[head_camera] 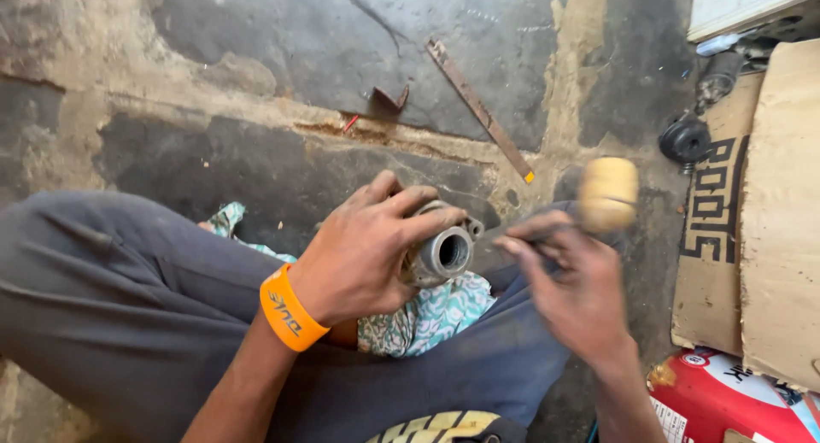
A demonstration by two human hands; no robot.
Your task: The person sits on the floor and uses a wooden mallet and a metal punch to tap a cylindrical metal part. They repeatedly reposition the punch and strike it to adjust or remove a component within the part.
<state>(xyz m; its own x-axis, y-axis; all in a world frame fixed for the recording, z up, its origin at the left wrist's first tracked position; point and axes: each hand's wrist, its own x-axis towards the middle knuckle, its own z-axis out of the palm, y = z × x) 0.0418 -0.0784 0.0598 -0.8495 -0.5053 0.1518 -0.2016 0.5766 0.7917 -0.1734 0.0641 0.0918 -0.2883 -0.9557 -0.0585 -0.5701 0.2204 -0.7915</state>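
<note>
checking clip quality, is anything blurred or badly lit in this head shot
Head view: the right hand and its wooden-headed tool are motion-blurred; the left hand and metal part are sharp; daylight is soft and even, without glare.

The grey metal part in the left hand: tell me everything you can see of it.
The grey metal part looks like a dull, grimy cast housing with a round, hollow bore facing the camera and a small lug on its upper right side. It lies tilted over the person's lap, above a teal patterned cloth. The left hand wraps over its top and back, fingers curled onto the rim. The right hand, blurred, holds a tool with a pale wooden handle just beside it; contact cannot be told.
</note>
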